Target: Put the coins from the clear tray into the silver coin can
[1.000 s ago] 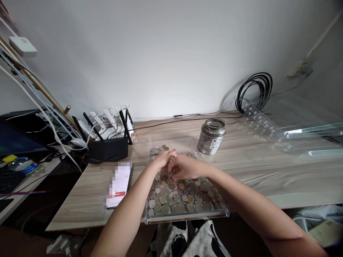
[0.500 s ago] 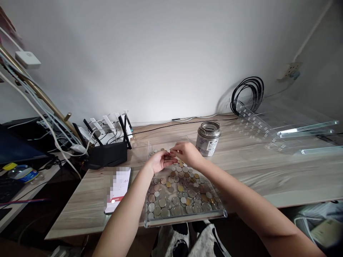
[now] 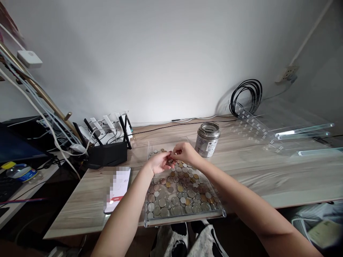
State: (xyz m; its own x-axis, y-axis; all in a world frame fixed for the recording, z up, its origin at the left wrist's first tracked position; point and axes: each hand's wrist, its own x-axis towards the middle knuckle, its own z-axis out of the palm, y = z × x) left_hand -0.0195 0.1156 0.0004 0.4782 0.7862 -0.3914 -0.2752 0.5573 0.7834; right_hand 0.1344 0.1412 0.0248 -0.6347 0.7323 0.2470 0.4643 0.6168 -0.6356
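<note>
Over the far part of a clear tray [image 3: 184,216], my left hand [image 3: 160,162] is cupped, palm up, with a few coins [image 3: 170,161] in its curled fingers. The thumb and forefinger of my right hand [image 3: 184,153] pinch together at the left fingertips, on what looks like a coin, partly hidden. Beneath both hands the tray holds many loose silver, copper and gold-coloured coins [image 3: 175,210], spread nearly flat. Just right of my right hand stands a metal tin [image 3: 208,140] with a slot in its lid and a white label.
A phone [image 3: 118,191] lies left of my left forearm. Behind it are a black router [image 3: 108,155] and white routers [image 3: 104,132]. Clear acrylic panels [image 3: 302,131] and a coil of black cable [image 3: 245,96] sit at the right back. The desk's front edge is close to me.
My right fingers have closed into a pinch and dipped slightly at the left fingertips. The left fingers have curled more around the coins. The tray and tin stay in place.
</note>
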